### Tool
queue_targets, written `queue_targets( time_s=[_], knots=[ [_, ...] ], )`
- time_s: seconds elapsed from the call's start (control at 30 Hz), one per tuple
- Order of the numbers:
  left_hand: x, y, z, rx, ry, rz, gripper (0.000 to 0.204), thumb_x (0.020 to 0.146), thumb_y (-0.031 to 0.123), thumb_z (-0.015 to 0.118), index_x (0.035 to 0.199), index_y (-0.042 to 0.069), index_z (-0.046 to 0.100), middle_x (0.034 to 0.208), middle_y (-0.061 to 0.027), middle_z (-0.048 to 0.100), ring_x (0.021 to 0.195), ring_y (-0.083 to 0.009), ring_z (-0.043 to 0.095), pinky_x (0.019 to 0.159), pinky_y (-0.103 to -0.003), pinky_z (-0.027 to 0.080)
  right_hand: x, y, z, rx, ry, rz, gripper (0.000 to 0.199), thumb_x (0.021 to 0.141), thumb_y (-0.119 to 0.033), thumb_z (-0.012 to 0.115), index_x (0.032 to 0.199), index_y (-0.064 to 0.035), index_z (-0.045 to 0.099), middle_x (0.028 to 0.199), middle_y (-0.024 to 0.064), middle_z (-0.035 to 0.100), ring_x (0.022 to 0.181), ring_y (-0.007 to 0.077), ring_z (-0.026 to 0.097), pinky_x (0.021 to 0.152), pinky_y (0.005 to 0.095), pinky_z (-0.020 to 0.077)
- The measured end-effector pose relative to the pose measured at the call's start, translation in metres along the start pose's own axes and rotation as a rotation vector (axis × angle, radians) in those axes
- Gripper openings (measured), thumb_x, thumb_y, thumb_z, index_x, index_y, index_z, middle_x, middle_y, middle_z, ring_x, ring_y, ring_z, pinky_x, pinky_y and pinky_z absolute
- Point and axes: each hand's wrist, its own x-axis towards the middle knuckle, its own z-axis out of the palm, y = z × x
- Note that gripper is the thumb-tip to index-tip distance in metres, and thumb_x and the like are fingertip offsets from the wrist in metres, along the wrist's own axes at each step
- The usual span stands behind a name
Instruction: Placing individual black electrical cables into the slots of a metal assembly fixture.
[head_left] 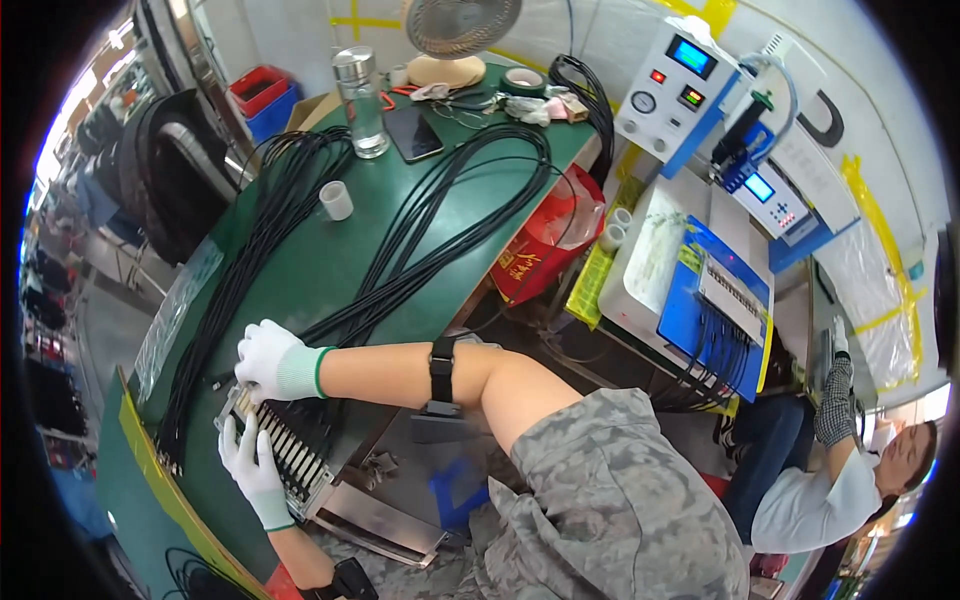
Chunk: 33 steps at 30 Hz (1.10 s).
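Observation:
Both my hands wear white knit gloves and meet at a metal slotted fixture [300, 462] on the near left of the green table. Several slim pieces lie side by side in its slots, with black cables beside them. My right hand [272, 362] reaches across to the fixture's far end, fingers bent and closed on a black cable [219, 381] whose end pokes out beside the fingertips. Its grip is partly hidden by the glove. My left hand [252, 472] rests along the fixture's left side, with fingers stretched and apart, touching its edge.
Bundles of long black cables [225, 270] cover the green table [300, 235]. A glass bottle [363, 110], phone [413, 134], white cup [336, 200] and fan [460, 25] stand farther back. Right are a machine [665, 90], a blue plate [690, 320] and a seated person [825, 490].

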Motion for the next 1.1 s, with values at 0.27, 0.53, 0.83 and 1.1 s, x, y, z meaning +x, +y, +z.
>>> queue_targets(
  time_s=[0.27,0.53,0.83,1.1],
  knots=[
    [-0.015,-0.021,-0.03,-0.118,-0.018,-0.051,0.029,0.086,0.009,0.061,0.113,0.001,0.067,0.113,-0.0131,0.057,0.112,-0.0292,0.049,0.102,-0.04,0.035,0.034,-0.009,0.028,-0.156,-0.189,0.078,0.014,0.075,-0.028,0.063,0.078,-0.0174,0.072,0.083,0.0048,0.068,0.088,0.0247,0.062,0.075,0.0384,0.046],
    [0.012,0.031,0.0,-0.112,0.084,-0.004,0.026,0.077,0.019,0.072,0.104,0.018,0.074,0.102,-0.0065,0.06,0.109,-0.033,0.049,0.099,-0.044,0.038,0.001,0.043,-0.003,-0.184,-0.08,0.056,0.012,0.075,-0.03,0.068,0.078,-0.0188,0.069,0.079,0.0037,0.063,0.086,0.0255,0.059,0.073,0.0386,0.0469],
    [0.008,0.02,-0.001,-0.239,0.171,-0.096,0.016,0.083,0.022,0.067,0.095,0.013,0.073,0.109,-0.0105,0.061,0.11,-0.0332,0.049,0.099,-0.043,0.037,0.003,0.018,-0.008,0.229,-0.009,-0.064,0.008,0.08,-0.02,0.067,0.078,-0.0132,0.063,0.08,0.0046,0.064,0.084,0.0269,0.059,0.075,0.0386,0.0457],
    [0.011,0.026,-0.008,-0.642,0.256,-0.21,0.013,0.084,0.017,0.067,0.083,0.004,0.067,0.116,-0.0169,0.06,0.114,-0.0309,0.049,0.1,-0.041,0.037,-0.002,-0.018,0.001,0.436,-0.068,-0.185,0.014,0.079,-0.02,0.069,0.084,-0.0082,0.066,0.08,0.0096,0.067,0.076,0.0295,0.062,0.072,0.0397,0.0488]
  ],
)
